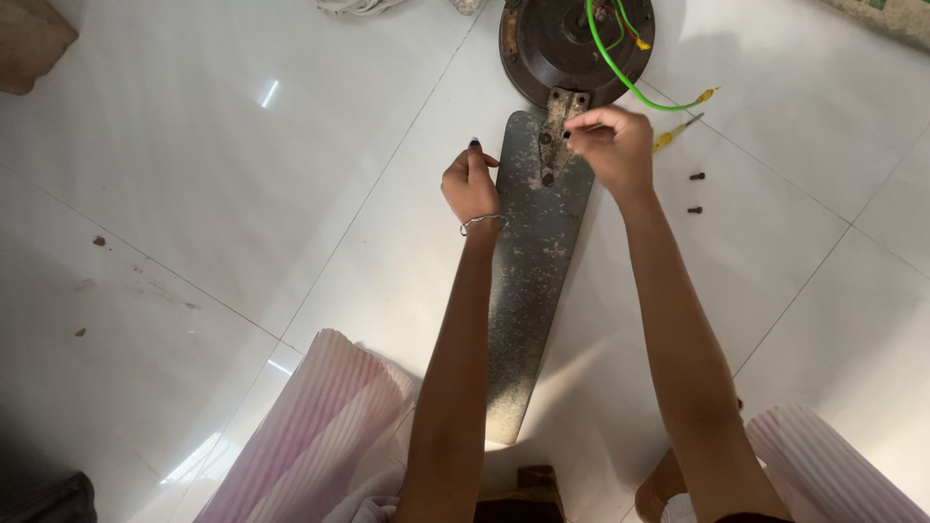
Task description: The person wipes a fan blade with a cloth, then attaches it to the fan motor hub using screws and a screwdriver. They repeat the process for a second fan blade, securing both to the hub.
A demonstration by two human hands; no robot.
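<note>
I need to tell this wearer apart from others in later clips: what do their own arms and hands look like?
Both forearms are bare, no sleeves. The left hand has dark-painted nails and a thin silver bracelet at the wrist. The right hand also shows dark nails, with no wristwear visible.

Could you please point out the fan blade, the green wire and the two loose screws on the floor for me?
fan blade (528,291): head view, middle of the flat blade.
green wire (620,70): head view, curve over the motor housing.
loose screws (697,176): head view, the upper screw.

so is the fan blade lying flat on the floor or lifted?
Flat. The fan blade lies along the white tiled floor, its rusty bracket meeting the motor housing. The left hand steadies its edge; the right hand pinches the bracket.
</note>
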